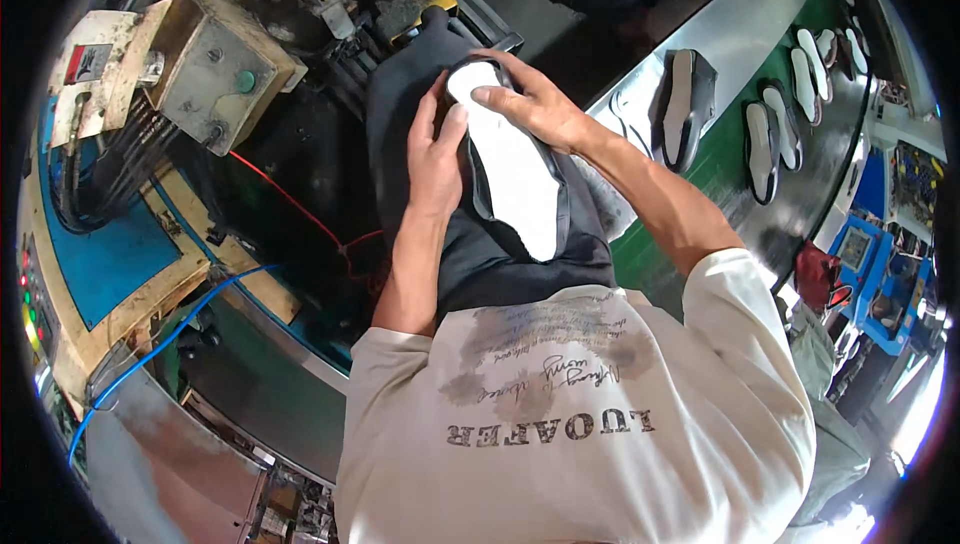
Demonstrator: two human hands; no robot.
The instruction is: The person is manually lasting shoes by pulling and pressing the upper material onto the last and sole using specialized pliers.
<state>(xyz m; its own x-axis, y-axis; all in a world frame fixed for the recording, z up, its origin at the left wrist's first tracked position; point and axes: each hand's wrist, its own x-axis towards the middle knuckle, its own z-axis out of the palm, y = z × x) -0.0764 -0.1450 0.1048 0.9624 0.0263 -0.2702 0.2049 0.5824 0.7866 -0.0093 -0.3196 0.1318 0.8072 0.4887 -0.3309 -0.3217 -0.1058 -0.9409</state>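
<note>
A dark shoe upper with a bare white underside point(512, 169) lies bottom up over my lap, its narrower end pointing away from me. My left hand point(436, 162) wraps its left edge near the far end, the thumb pressed along the white surface. From the right side my right hand point(533, 109) grips the same end, with its thumb lying across the white part. The fingers of both hands curl under the dark rim and are partly hidden. Dark trousers point(400, 134) show beneath the shoe.
At right, another dark shoe upper point(686, 109) rests on a metal ledge point(745, 19). Beyond it, several shoe uppers point(762, 149) sit on a green conveyor belt point(715, 189). A machine with a grey box point(228, 74) stands at left, with a blue hose point(165, 342) below it.
</note>
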